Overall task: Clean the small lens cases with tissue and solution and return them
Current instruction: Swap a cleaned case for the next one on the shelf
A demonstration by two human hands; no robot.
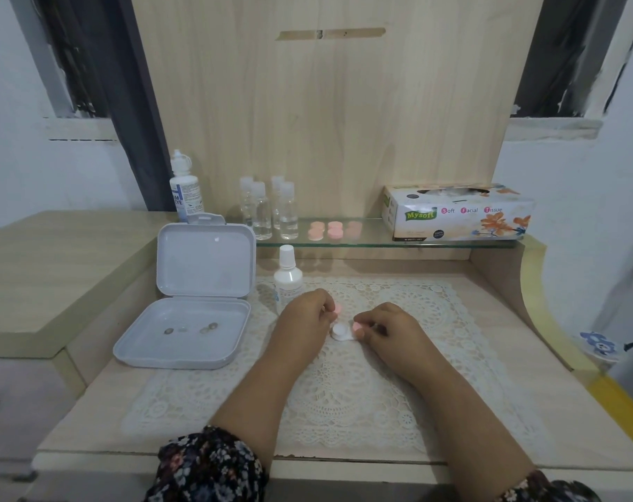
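Desk: pale wood-grain dressing table [488, 320] with a tall back panel and a recessed top.
Mat: white lace doily [344, 393] spread flat over the recess, under both hands.
Shelf: narrow glass ledge [372, 240] running along the back panel above the mat.
Tissues: long white cardboard tissue box with orange flowers [459, 211], lying at the right end of the ledge.
Box: white plastic hinged box [188, 331], lid standing upright, left of the mat; a few small roundish things lie in its base, too small to tell.
Bottles: tall white solution bottle with blue label [185, 186] at the far left of the ledge; four small clear bottles with caps [268, 211] beside it; a short white dropper bottle [288, 277] down on the mat, just behind the left hand.
Spare cases: pink round lens cases [329, 230] in a cluster on the ledge, between the clear bottles and the tissues.
Left hand: left hand [304, 320] curled, fingertips pinching a small pink round cap [338, 309] just above the mat.
Right hand: right hand [391, 326] curled, thumb and fingers pinching another pink cap [357, 327], held beside the case.
Case: small white lens case [340, 332], resting on the mat between the two hands, one open cup facing up.
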